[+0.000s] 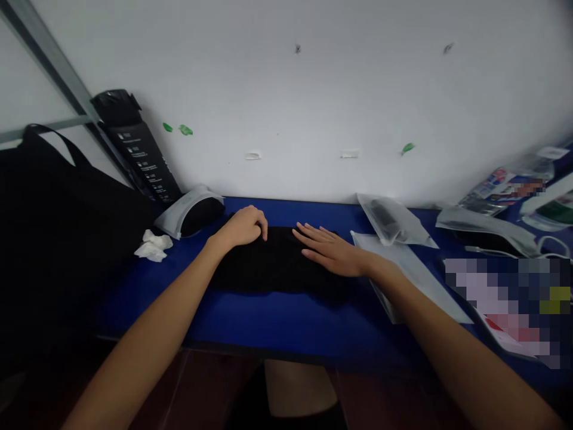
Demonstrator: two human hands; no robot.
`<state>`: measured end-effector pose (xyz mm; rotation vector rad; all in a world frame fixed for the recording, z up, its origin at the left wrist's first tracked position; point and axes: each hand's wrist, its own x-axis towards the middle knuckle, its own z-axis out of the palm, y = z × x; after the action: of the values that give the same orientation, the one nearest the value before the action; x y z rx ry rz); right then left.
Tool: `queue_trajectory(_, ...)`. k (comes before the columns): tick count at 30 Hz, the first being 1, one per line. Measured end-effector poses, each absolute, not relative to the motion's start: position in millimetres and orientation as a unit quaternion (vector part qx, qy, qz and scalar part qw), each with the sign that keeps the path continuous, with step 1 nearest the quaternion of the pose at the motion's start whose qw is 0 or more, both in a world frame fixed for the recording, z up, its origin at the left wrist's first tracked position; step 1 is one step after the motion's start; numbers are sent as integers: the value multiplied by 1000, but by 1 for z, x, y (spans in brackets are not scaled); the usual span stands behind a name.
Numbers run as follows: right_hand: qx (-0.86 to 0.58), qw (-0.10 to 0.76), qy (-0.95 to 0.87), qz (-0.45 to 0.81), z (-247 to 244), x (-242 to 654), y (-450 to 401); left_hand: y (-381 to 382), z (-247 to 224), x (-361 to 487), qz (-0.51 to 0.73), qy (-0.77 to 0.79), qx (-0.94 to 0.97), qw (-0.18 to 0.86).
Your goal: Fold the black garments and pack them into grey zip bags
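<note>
A folded black cloth garment [273, 269] lies flat across the blue table, wider than it is deep; its exact kind does not show. My left hand [246, 226] rests on its upper left part with the fingers curled down into the fabric, and the fingertips are partly hidden. On the right part of the garment, my right hand [331, 249] lies flat, palm down, fingers stretched out and slightly apart. Beside my right forearm is a frosted zip bag [416, 275], partly under the arm.
Along the wall stand a black bottle [138, 149] and a frosted pouch with black contents [192, 212]. A crumpled tissue [154, 245] lies near a black bag [67, 239]. Another frosted bag [394, 221], a pouch with a cable [487, 230] and a blurred phone-like item [505, 316] lie right.
</note>
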<state>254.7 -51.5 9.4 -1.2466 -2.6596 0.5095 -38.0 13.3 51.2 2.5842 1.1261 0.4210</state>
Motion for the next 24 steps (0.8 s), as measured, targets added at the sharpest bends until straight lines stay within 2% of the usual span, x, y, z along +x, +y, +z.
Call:
queue_trajectory(4, -417, 88, -887, 176, 9, 258, -50, 10, 55, -33, 210, 386, 889, 130)
queue_trajectory(7, -413, 109, -889, 168, 12, 257, -50, 5, 57, -28, 270, 353, 882, 158)
queue_trajectory(9, -411, 115, -890, 159, 13, 258, -49, 3, 56, -25, 253, 332, 887, 197)
queue_trajectory(13, -457, 128, -875, 99, 8, 262, -47, 3, 50, -23, 126, 335, 899, 251)
queue_trajectory(20, -531, 171, -830, -28, 5, 272, -40, 2, 48, -24, 164, 379, 894, 174)
queue_trajectory(24, -458, 207, -864, 32, 15, 268, -41, -2, 46, -25, 142, 366, 906, 160)
